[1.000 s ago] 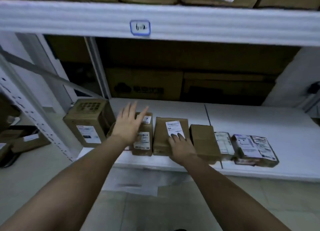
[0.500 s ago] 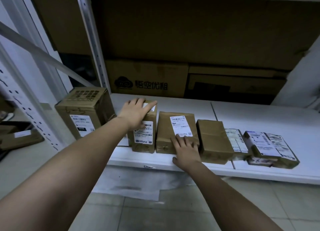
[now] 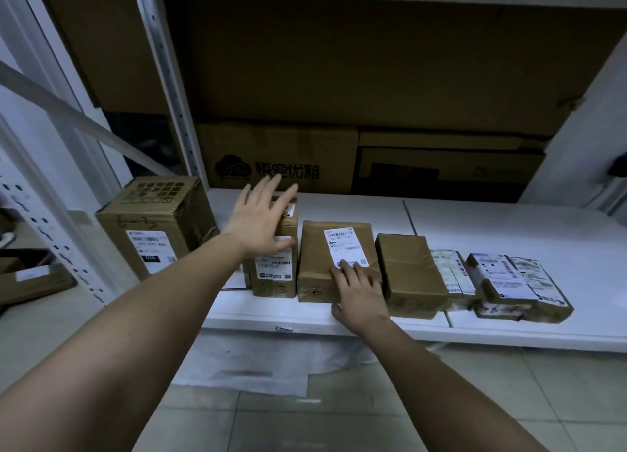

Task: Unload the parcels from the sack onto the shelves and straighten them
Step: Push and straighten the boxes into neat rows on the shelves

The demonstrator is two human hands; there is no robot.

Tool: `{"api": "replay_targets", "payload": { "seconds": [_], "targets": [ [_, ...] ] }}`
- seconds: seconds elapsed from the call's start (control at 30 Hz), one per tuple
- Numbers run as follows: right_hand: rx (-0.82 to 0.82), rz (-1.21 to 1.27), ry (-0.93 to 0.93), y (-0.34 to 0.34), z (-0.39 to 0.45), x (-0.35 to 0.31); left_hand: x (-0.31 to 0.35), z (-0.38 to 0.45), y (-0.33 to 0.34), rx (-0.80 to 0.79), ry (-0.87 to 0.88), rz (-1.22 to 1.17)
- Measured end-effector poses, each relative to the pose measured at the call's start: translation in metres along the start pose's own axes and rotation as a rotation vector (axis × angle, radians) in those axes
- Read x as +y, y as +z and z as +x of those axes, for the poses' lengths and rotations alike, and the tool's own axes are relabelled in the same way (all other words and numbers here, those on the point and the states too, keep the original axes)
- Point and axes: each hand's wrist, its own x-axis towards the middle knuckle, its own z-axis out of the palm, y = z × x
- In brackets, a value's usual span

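Note:
A row of brown parcels lies along the front of the white shelf. My left hand hovers with fingers spread over a narrow labelled parcel, holding nothing. My right hand rests flat on the near corner of a wider parcel with a white label. To the right lie a plain brown parcel, a thin labelled packet and stacked flat parcels. A tall box stands at the left end. A white sack lies on the floor under the shelf.
Large cardboard cartons stand against the back of the shelf. A perforated white upright rises beside the tall box, with a diagonal brace to its left. More parcels lie on the floor at far left.
My left hand has lifted off the narrow parcel and spread its fingers above it. My right hand stays on the wider parcel. The view has dropped slightly toward the shelf.

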Motion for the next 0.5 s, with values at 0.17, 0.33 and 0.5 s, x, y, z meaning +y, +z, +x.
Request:
{"api": "replay_targets", "payload": {
  "seconds": [0.17, 0.33, 0.5],
  "targets": [
    [0.197, -0.048, 0.078, -0.003, -0.016, 0.023, 0.044, -0.004, -0.001, 0.390, 0.467, 0.117],
    [0.144, -0.087, 0.242, -0.008, -0.034, 0.070, 0.119, 0.001, 0.027, 0.074, 0.494, 0.096],
    [-0.039, -0.101, 0.289, -0.005, -0.047, 0.105, 0.161, 0.001, 0.061, -0.364, 0.184, -0.048]
  ]
}}
